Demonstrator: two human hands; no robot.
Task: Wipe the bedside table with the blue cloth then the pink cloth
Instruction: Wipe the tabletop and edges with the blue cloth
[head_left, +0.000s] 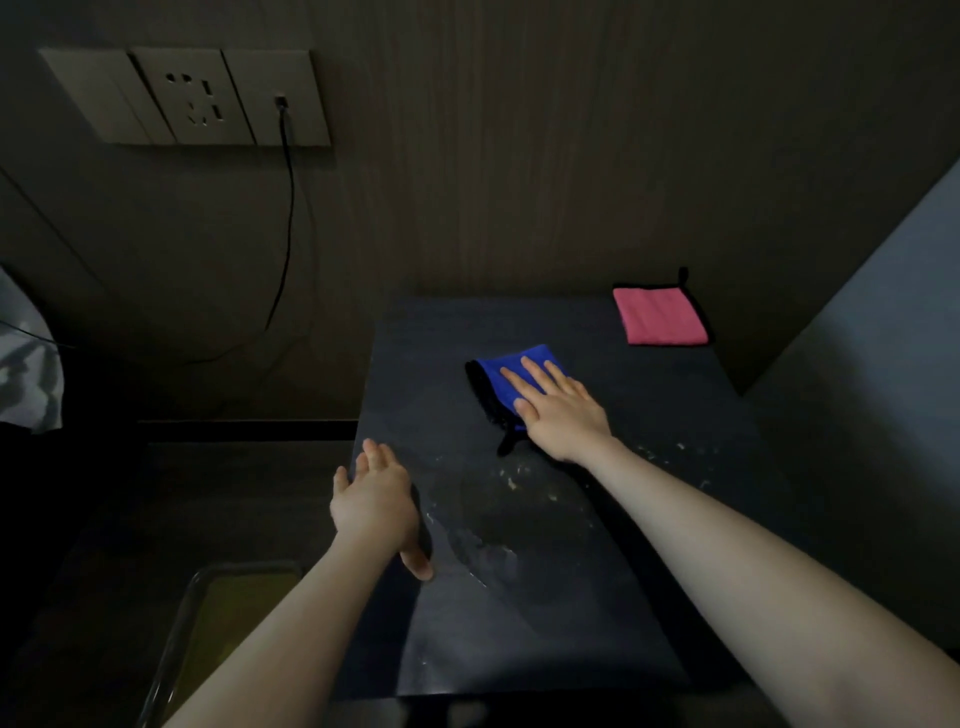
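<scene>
The dark bedside table fills the middle of the view, with pale crumbs and wet smears near its centre. A folded blue cloth with black edging lies on the tabletop toward the back. My right hand presses flat on it with straight fingers. A pink cloth with black trim lies folded at the table's back right corner, untouched. My left hand rests on the table's left edge, fingers extended and thumb over the top.
A wall plate with sockets sits at the upper left, and a black cable hangs from it down behind the table. A yellowish bin with a glossy rim stands low at the left. A grey wall closes in on the right.
</scene>
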